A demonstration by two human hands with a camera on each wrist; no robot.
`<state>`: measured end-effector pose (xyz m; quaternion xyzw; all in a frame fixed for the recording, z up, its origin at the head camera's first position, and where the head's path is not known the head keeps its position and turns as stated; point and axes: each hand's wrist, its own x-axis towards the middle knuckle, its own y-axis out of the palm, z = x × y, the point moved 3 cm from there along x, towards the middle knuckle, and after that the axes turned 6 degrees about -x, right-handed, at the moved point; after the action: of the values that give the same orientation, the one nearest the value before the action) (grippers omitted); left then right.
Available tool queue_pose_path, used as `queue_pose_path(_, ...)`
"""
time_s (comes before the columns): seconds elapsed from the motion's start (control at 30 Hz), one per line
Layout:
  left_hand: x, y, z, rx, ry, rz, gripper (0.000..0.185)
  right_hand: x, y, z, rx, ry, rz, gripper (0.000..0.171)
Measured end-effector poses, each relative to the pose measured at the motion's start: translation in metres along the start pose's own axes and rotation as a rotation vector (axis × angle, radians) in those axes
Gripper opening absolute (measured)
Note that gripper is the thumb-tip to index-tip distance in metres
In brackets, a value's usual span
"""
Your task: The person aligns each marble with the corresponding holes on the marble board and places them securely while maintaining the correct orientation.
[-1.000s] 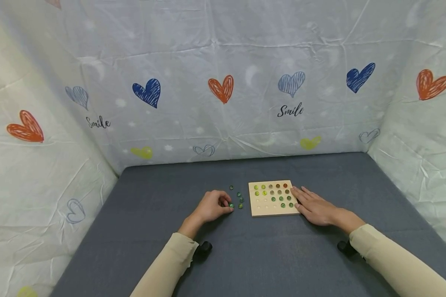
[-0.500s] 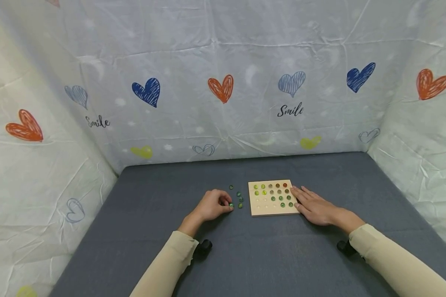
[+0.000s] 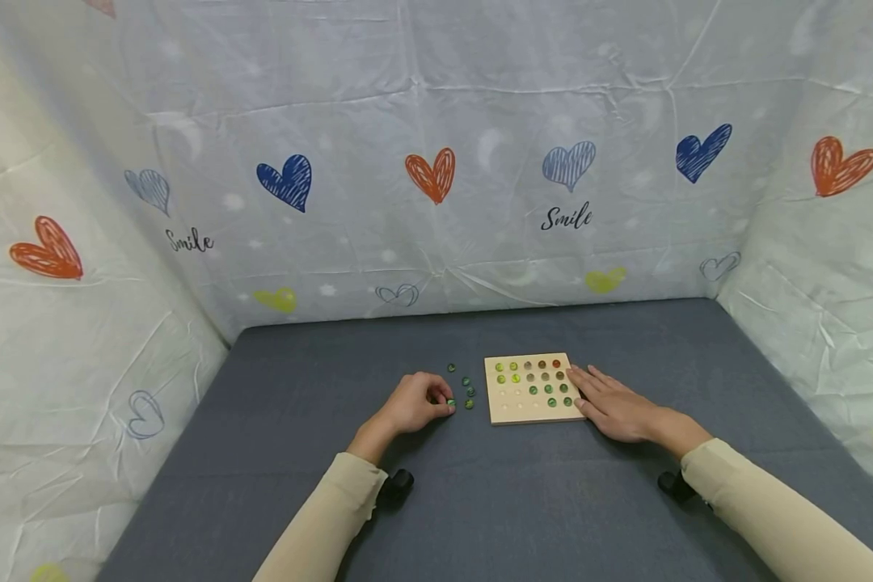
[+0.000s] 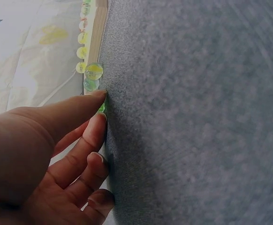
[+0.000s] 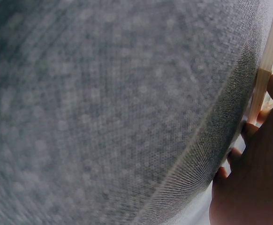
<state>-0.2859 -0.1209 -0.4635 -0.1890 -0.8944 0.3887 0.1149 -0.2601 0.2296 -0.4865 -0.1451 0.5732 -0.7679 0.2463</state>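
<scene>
My left hand [image 3: 416, 404] pinches a green marble [image 4: 102, 108] between thumb and index finger, low at the tabletop. Just to its right lie several loose green marbles [image 3: 469, 403], and one of them shows yellow inside [image 4: 94, 71] in the left wrist view. A pale wooden board [image 3: 509, 414] with rows of round hollows lies right of them. Yellow, brownish, red and green marbles fill the back rows and part of the front rows; hollows at the front left hold none. My right hand [image 3: 618, 408] lies flat with straight fingers, its fingertips and thumb at the board's right edge.
A dark grey cloth [image 3: 524, 501] covers the table. White curtains [image 3: 349, 202] printed with hearts and "Smile" hang behind it and along both sides. Black wrist cameras [image 3: 396, 489] sit under both cream sleeves.
</scene>
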Motion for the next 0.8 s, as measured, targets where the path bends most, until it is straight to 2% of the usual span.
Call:
queue_pose_path(0.43, -0.0008, -0.0001, -0.0001, -0.011, -0.015, 0.011, 0.010, 0.0008, 0.0032, -0.0025, -0.003, -0.012, -0.029, 0.061)
queue_pose_path(0.8, -0.0061, -0.0022, -0.0028, -0.038, -0.027, 0.020, 0.009, 0.0030, 0.0065, -0.0070, -0.016, -0.002, -0.018, 0.060)
